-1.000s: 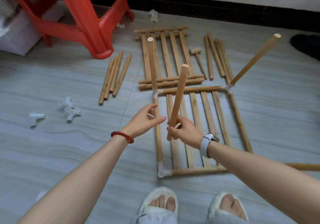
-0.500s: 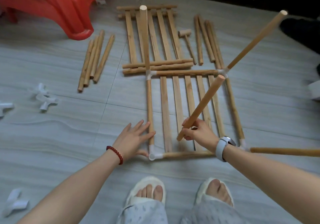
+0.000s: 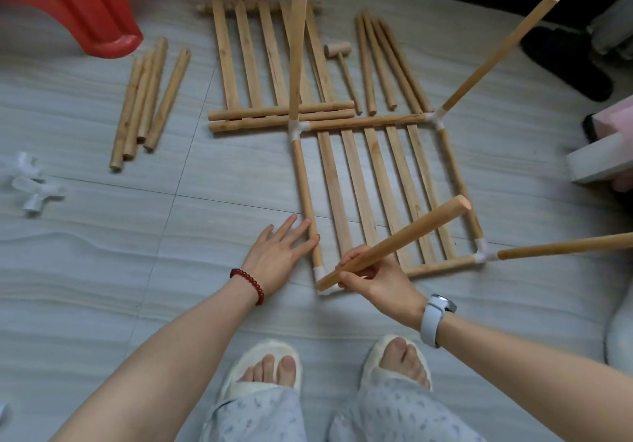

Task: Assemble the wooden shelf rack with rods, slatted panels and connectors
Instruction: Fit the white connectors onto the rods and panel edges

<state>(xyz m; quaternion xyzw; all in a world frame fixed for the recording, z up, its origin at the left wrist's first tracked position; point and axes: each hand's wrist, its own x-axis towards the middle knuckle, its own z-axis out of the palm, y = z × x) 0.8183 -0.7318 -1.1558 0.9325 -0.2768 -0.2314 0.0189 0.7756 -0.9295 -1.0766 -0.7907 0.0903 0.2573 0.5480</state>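
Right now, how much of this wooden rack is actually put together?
Done: one slatted panel is framed by rods and white corner connectors, with upright rods in three corners. In hand: the right hand grips a fourth rod, its lower end at the near-left connector, while the left hand rests flat beside the frame. Left: a second slatted panel, loose rods and spare connectors lie unused.

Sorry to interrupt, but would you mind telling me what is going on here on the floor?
A person is assembling a wooden rack. The right hand grips a rod, its lower end at the near-left corner connector of the slatted frame. The left hand lies flat, fingers against the frame's left rail. Rods already stand from the other three corners. Spare rods and a mallet lie nearby.
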